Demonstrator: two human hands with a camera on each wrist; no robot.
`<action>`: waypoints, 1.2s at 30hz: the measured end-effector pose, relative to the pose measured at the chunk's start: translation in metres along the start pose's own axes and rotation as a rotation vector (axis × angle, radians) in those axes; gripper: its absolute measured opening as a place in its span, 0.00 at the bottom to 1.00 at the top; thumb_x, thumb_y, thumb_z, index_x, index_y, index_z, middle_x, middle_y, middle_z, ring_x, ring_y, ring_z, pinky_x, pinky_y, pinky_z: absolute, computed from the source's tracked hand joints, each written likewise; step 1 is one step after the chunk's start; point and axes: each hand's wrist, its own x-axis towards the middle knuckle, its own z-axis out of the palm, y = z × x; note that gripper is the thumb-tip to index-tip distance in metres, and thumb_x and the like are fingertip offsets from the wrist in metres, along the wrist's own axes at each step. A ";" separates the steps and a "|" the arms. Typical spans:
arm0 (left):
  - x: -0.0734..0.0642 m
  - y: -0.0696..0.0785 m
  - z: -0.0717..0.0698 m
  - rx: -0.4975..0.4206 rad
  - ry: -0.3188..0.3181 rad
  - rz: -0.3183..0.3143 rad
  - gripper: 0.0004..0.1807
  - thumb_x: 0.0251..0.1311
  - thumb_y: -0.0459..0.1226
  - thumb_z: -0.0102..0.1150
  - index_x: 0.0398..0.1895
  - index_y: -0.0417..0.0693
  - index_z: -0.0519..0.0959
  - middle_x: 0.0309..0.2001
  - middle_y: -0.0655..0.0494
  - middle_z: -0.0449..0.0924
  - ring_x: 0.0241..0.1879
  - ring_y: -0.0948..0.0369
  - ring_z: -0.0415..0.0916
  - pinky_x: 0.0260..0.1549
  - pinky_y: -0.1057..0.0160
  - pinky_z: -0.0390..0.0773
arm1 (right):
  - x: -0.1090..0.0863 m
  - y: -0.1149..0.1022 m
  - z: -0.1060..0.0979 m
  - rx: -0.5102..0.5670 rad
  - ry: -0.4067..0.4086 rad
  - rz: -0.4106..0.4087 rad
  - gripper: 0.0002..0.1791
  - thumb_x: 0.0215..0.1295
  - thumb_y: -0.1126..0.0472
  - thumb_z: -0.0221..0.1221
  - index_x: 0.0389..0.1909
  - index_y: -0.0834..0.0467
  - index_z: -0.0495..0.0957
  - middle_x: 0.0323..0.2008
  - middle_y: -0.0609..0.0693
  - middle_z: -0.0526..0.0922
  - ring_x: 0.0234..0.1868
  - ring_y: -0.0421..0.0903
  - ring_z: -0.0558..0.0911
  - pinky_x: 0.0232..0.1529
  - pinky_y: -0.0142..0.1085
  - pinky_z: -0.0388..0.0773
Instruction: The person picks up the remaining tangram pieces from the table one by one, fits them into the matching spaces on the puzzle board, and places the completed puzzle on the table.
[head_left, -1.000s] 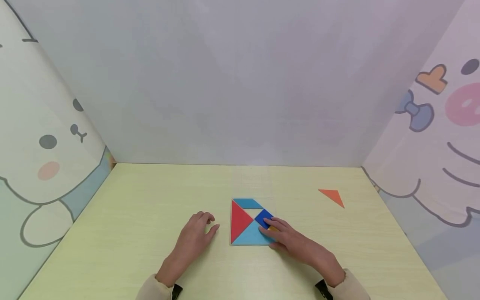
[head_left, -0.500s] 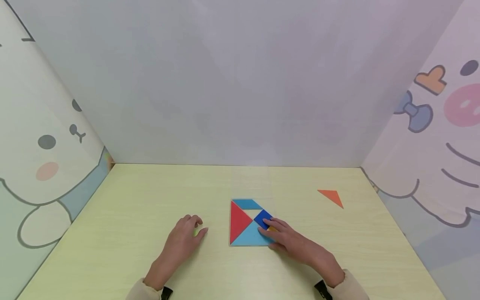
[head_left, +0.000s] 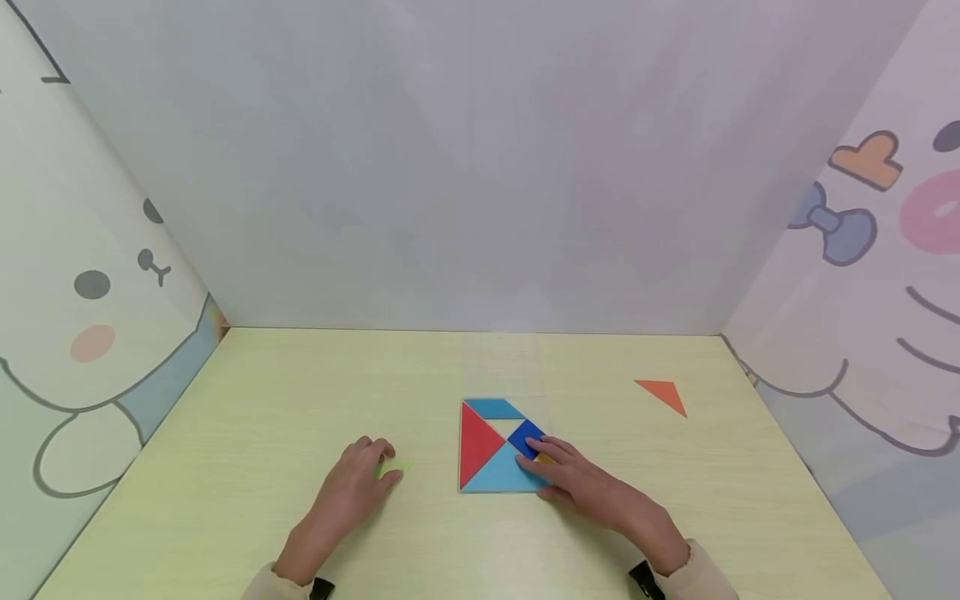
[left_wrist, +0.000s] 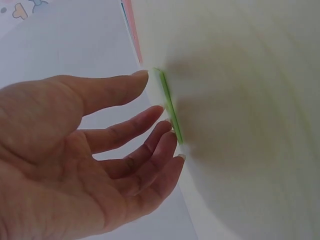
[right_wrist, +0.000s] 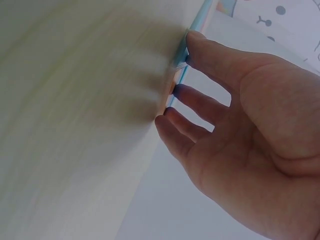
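Observation:
A light green tangram piece (head_left: 395, 467) lies on the table between the thumb and fingers of my left hand (head_left: 348, 483). In the left wrist view the fingertips are right at the long edge of the green piece (left_wrist: 171, 106), while the thumb tip stands a little apart. My right hand (head_left: 588, 483) rests on the tangram's right side, fingers over the dark blue square (head_left: 525, 437) and a mostly hidden yellow piece (head_left: 545, 457). Beside these lie a red triangle (head_left: 477, 446), a light blue triangle (head_left: 501, 472) and a blue parallelogram (head_left: 495, 408).
An orange triangle (head_left: 666, 395) lies alone on the wooden table (head_left: 315, 375) at the back right. A pale gap (head_left: 506, 427) shows among the arranged pieces. A plain grey backdrop (head_left: 480, 167) stands behind, with cartoon-printed panels at both sides.
My left hand has moved left and slightly toward me, away from the tangram, and the green piece now shows between its thumb and fingers. The right hand has stayed in place.

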 end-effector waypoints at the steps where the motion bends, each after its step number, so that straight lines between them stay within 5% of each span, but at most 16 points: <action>1: 0.000 0.000 0.000 -0.001 -0.006 -0.005 0.12 0.59 0.33 0.73 0.43 0.42 0.81 0.39 0.52 0.77 0.40 0.55 0.73 0.38 0.54 0.76 | 0.000 0.000 0.000 0.000 0.001 -0.002 0.28 0.74 0.61 0.60 0.74 0.58 0.70 0.74 0.62 0.65 0.74 0.66 0.62 0.61 0.51 0.77; 15: 0.002 -0.006 -0.004 -0.078 -0.066 -0.019 0.12 0.57 0.30 0.73 0.41 0.46 0.80 0.37 0.56 0.75 0.42 0.55 0.71 0.40 0.53 0.75 | -0.001 0.000 0.000 -0.010 0.003 -0.005 0.28 0.75 0.62 0.59 0.74 0.58 0.69 0.74 0.62 0.65 0.74 0.66 0.62 0.60 0.52 0.78; 36: 0.006 -0.009 -0.007 -0.137 -0.076 0.003 0.10 0.56 0.27 0.72 0.35 0.47 0.81 0.32 0.57 0.74 0.36 0.59 0.71 0.38 0.57 0.74 | -0.002 -0.002 -0.002 0.011 -0.001 0.006 0.28 0.76 0.60 0.58 0.75 0.57 0.69 0.75 0.62 0.64 0.74 0.65 0.62 0.60 0.51 0.78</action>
